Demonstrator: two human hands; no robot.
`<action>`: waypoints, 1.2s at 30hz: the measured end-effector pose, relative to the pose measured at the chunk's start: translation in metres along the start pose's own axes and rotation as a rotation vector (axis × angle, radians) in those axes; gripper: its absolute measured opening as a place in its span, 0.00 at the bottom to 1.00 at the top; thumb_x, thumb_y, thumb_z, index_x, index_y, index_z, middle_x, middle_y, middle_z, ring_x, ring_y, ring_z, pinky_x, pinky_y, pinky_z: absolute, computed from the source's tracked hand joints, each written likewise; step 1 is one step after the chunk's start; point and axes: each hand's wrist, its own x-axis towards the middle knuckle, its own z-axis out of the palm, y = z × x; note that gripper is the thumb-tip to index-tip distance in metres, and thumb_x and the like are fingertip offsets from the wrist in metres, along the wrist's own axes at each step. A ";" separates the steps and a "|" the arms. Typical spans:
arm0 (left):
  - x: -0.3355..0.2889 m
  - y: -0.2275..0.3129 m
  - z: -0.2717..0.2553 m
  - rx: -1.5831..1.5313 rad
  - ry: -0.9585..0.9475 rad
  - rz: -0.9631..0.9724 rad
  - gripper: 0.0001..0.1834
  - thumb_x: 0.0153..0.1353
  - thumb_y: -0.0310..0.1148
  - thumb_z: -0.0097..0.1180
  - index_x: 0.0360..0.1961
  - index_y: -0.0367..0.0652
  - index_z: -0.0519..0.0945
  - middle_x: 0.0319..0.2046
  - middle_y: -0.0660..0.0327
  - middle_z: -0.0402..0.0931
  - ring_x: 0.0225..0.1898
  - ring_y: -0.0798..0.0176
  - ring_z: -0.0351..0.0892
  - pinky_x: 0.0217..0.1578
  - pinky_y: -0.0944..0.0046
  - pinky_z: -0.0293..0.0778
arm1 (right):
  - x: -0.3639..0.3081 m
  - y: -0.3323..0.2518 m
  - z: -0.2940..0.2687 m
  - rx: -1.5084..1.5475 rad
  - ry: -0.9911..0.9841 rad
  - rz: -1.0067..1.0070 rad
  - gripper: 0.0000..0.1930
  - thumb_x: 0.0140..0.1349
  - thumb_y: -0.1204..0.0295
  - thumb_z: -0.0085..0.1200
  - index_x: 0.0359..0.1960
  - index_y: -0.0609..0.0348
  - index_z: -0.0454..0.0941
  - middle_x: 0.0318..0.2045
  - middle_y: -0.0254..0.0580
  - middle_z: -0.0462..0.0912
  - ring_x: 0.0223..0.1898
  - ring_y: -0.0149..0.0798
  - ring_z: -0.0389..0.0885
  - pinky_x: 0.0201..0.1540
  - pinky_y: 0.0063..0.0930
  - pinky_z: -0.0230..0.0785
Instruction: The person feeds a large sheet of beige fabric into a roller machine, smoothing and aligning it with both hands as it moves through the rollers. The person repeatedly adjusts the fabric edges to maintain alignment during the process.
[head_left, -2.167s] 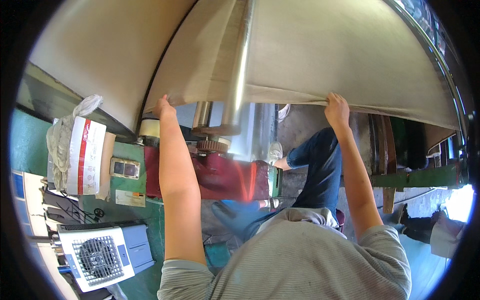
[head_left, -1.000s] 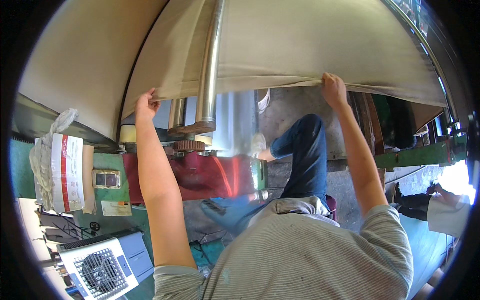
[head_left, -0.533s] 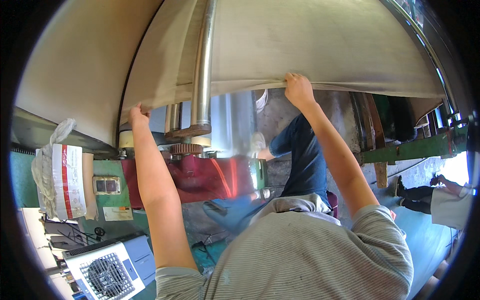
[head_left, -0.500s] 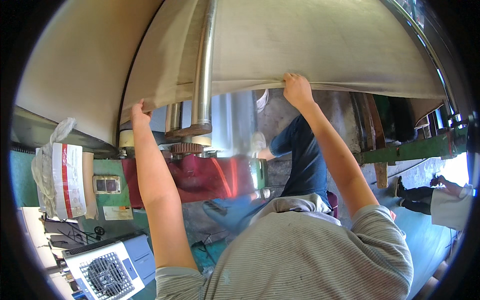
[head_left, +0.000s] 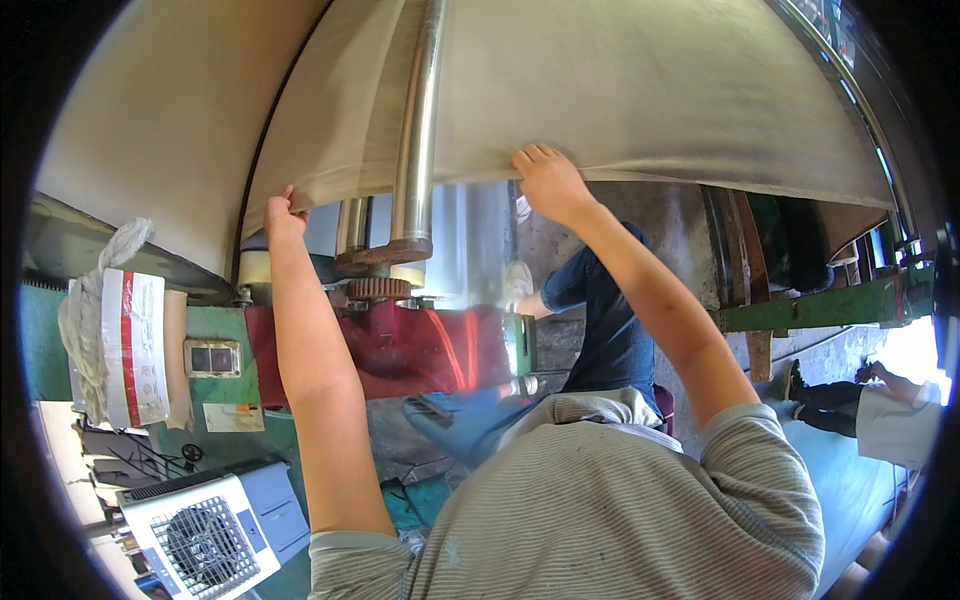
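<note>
A wide sheet of beige fabric (head_left: pixel 640 90) spreads across the top of the view, its lower edge hanging loose in front of me. At the left end of that edge, my left hand (head_left: pixel 286 212) pinches the cloth between thumb and fingers. My right hand (head_left: pixel 552 184) grips the same edge farther right, its fingers bent over the fabric and partly hidden. Between the two hands a shiny metal roller (head_left: pixel 418 130) slants down in front of the cloth, ending in a dull metal arm above a brown toothed gear (head_left: pixel 378 289).
Dark red cloth (head_left: pixel 400 350) drapes over the green machine frame (head_left: pixel 222 328). A package bound with pale cord (head_left: pixel 135 345) stands at the left, above a white fan unit (head_left: pixel 205 545). On the right are a green beam (head_left: pixel 820 303) and another person (head_left: pixel 895 415).
My right hand has shifted left along the fabric edge, closer to the roller. The left hand stays at its corner, still pinching the cloth.
</note>
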 end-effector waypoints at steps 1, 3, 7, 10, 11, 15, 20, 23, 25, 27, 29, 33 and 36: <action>0.001 0.003 -0.003 -0.012 0.020 0.003 0.16 0.55 0.26 0.36 0.37 0.45 0.78 0.34 0.58 0.75 0.32 0.58 0.74 0.29 0.58 0.70 | -0.002 0.002 -0.006 0.027 0.013 -0.076 0.10 0.44 0.77 0.48 0.32 0.62 0.71 0.32 0.49 0.73 0.39 0.50 0.72 0.41 0.39 0.67; -0.007 0.000 0.000 0.026 -0.038 -0.017 0.16 0.54 0.25 0.36 0.36 0.45 0.78 0.33 0.57 0.75 0.30 0.59 0.73 0.28 0.59 0.70 | -0.010 0.025 -0.026 -0.037 -0.068 -0.010 0.11 0.44 0.77 0.49 0.33 0.61 0.71 0.33 0.48 0.73 0.39 0.51 0.72 0.42 0.40 0.66; -0.028 -0.002 0.013 0.090 -0.214 -0.067 0.15 0.53 0.23 0.37 0.33 0.42 0.78 0.30 0.56 0.75 0.25 0.59 0.72 0.23 0.60 0.69 | -0.034 0.094 -0.081 -0.232 0.053 0.235 0.08 0.44 0.78 0.50 0.30 0.59 0.72 0.34 0.48 0.75 0.40 0.50 0.72 0.41 0.40 0.64; -0.023 -0.001 0.009 0.081 -0.119 -0.008 0.14 0.53 0.23 0.37 0.33 0.38 0.78 0.27 0.54 0.75 0.22 0.59 0.71 0.19 0.62 0.68 | -0.067 0.152 -0.097 -0.426 0.087 0.405 0.06 0.46 0.78 0.50 0.28 0.59 0.72 0.31 0.50 0.76 0.36 0.51 0.73 0.37 0.42 0.66; -0.020 -0.001 0.011 0.088 -0.072 0.023 0.14 0.53 0.24 0.38 0.33 0.37 0.78 0.27 0.54 0.75 0.22 0.58 0.71 0.18 0.63 0.67 | -0.080 0.164 -0.090 -0.392 -0.026 0.430 0.03 0.48 0.76 0.48 0.26 0.59 0.72 0.26 0.50 0.76 0.33 0.52 0.75 0.35 0.42 0.67; -0.010 0.002 -0.001 -0.011 0.164 0.034 0.13 0.54 0.24 0.38 0.33 0.38 0.78 0.30 0.53 0.75 0.23 0.57 0.72 0.18 0.63 0.68 | -0.085 0.123 -0.050 -0.356 -0.038 0.349 0.04 0.49 0.75 0.45 0.23 0.59 0.72 0.23 0.50 0.77 0.30 0.52 0.76 0.35 0.43 0.68; -0.023 -0.007 0.013 0.074 -0.021 -0.001 0.13 0.54 0.24 0.39 0.33 0.39 0.78 0.36 0.53 0.75 0.28 0.56 0.73 0.22 0.61 0.71 | -0.075 0.088 -0.029 -0.271 -0.009 0.371 0.04 0.48 0.75 0.45 0.21 0.60 0.72 0.24 0.50 0.77 0.30 0.52 0.77 0.34 0.42 0.69; -0.021 -0.002 0.009 -0.046 0.068 0.026 0.14 0.53 0.23 0.39 0.35 0.40 0.78 0.40 0.57 0.76 0.36 0.54 0.75 0.32 0.54 0.73 | -0.067 0.066 -0.020 -0.232 -0.034 0.368 0.03 0.47 0.75 0.45 0.21 0.61 0.72 0.24 0.50 0.77 0.30 0.51 0.77 0.34 0.43 0.68; -0.019 0.001 0.002 -0.130 0.166 0.083 0.14 0.53 0.23 0.39 0.37 0.38 0.78 0.42 0.57 0.76 0.37 0.54 0.75 0.34 0.53 0.73 | -0.062 0.053 -0.012 -0.214 -0.045 0.337 0.03 0.47 0.76 0.46 0.22 0.61 0.71 0.23 0.50 0.77 0.30 0.51 0.76 0.34 0.42 0.68; -0.024 0.004 0.001 -0.126 0.232 0.114 0.15 0.53 0.22 0.39 0.38 0.36 0.77 0.42 0.57 0.76 0.39 0.54 0.76 0.34 0.55 0.74 | -0.059 0.044 -0.007 -0.199 -0.026 0.310 0.02 0.47 0.76 0.46 0.21 0.60 0.71 0.23 0.50 0.76 0.30 0.51 0.76 0.34 0.41 0.68; -0.036 -0.001 0.006 -0.058 0.339 0.189 0.15 0.54 0.22 0.40 0.39 0.34 0.77 0.44 0.55 0.75 0.39 0.54 0.76 0.32 0.57 0.74 | -0.055 0.039 -0.004 -0.181 -0.011 0.295 0.02 0.46 0.76 0.45 0.21 0.60 0.70 0.23 0.49 0.76 0.30 0.50 0.76 0.34 0.41 0.68; -0.053 -0.002 0.019 -0.137 0.339 0.152 0.14 0.54 0.23 0.41 0.38 0.35 0.78 0.44 0.53 0.74 0.37 0.53 0.75 0.32 0.54 0.72 | -0.039 0.025 -0.001 -0.152 -0.004 0.289 0.02 0.46 0.76 0.45 0.21 0.60 0.70 0.23 0.49 0.76 0.30 0.50 0.76 0.34 0.41 0.68; -0.033 -0.001 0.007 0.119 0.020 -0.049 0.15 0.54 0.24 0.41 0.38 0.37 0.78 0.43 0.53 0.73 0.34 0.53 0.74 0.27 0.56 0.70 | -0.026 0.010 0.004 -0.127 -0.010 0.268 0.03 0.46 0.76 0.45 0.22 0.60 0.70 0.24 0.49 0.77 0.30 0.50 0.76 0.34 0.41 0.68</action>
